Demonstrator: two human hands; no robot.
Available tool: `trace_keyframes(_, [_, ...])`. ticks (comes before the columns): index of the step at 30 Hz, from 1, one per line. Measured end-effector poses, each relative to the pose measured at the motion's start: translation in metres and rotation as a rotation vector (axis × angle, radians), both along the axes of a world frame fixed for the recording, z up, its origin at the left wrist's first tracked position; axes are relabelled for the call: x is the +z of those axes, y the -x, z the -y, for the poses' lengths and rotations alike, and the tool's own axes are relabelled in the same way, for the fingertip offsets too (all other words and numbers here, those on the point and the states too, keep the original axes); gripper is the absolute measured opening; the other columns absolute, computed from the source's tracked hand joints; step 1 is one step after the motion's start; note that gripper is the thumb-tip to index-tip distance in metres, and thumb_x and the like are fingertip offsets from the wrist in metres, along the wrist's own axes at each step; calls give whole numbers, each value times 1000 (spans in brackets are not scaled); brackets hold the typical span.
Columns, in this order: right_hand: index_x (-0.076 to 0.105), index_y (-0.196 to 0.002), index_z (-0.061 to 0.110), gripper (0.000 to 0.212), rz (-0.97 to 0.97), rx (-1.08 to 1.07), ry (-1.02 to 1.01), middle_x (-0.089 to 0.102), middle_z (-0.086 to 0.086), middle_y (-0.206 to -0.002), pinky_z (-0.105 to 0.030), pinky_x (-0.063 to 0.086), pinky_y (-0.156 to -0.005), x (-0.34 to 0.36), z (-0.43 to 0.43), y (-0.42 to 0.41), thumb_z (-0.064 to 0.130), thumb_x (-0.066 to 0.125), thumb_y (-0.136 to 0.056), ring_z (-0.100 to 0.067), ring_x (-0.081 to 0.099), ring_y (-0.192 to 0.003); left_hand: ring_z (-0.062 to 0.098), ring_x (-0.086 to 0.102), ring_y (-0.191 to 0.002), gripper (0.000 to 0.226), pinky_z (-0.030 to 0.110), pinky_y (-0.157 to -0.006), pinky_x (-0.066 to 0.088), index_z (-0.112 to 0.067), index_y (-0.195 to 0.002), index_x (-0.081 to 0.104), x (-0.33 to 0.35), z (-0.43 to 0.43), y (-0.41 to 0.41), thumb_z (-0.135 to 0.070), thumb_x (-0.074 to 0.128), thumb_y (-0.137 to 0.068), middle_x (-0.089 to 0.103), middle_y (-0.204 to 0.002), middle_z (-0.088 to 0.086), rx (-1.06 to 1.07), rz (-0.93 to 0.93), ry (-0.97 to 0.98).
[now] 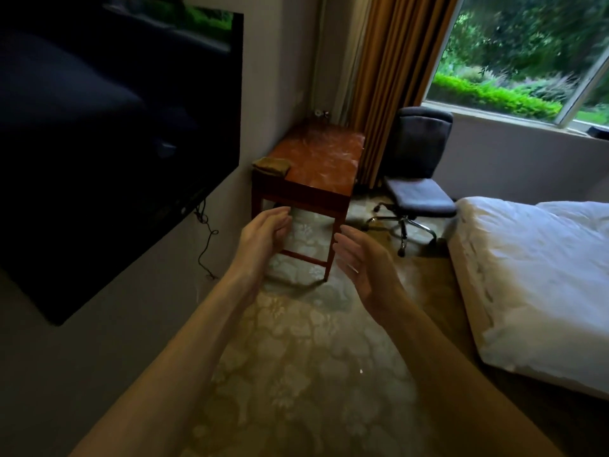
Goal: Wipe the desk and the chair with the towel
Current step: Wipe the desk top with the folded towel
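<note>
Both hands empty, fingers relaxed; left hand (263, 235) nearer the towel (271, 166) on the desk (316, 159) corner ahead, right hand (365, 262) farther.

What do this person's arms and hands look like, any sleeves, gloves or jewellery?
The left hand and right hand are ungloved, and the forearms carry no sleeves, watch or bracelet anywhere in view. The right hand has a small pale glint on one finger, perhaps a thin ring; it is too small to tell.
</note>
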State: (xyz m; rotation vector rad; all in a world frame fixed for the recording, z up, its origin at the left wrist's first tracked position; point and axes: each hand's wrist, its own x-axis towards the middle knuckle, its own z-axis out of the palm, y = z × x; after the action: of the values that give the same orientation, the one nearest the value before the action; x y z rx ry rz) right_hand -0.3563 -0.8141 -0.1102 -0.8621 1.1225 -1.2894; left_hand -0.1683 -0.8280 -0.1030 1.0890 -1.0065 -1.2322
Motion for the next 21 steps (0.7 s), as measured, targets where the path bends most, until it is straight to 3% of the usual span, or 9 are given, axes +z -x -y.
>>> trace_keyframes(3, [65, -128, 19, 29, 22, -26, 9, 69, -3, -130, -35, 49, -102, 11, 74, 12, 27, 58, -101, -16, 65, -120, 16, 66, -118, 29, 41, -110, 49, -17, -128, 68, 10, 76, 14, -26, 55, -104, 71, -125, 4, -9, 18, -12])
trace_keyframes(9, [63, -135, 12, 38, 143, -93, -22, 68, -8, -133, -43, 43, -115, 6, 205, 60, 28, 58, -101, -22, 63, -125, 11, 66, -117, 32, 36, -107, 50, -21, -132, 66, 16, 209, 61, -30, 54, -104, 71, -124, -2, -88, 54, -57])
trace_keyframes(16, [59, -139, 13, 42, 184, -82, 3, 67, -7, -134, -41, 46, -113, -13, 379, 123, 31, 58, -101, -21, 64, -123, 14, 64, -120, 20, 39, -109, 48, -28, -120, 65, 3, 381, 132, -29, 52, -105, 69, -126, -2, -134, 96, -47])
trace_keyframes(21, [62, -135, 13, 38, 176, -26, -67, 67, -8, -133, -41, 47, -111, -11, 504, 160, 30, 57, -102, -22, 63, -123, 15, 64, -119, 25, 36, -107, 48, -22, -126, 65, 6, 499, 175, -26, 52, -105, 69, -124, 0, -79, 116, -88])
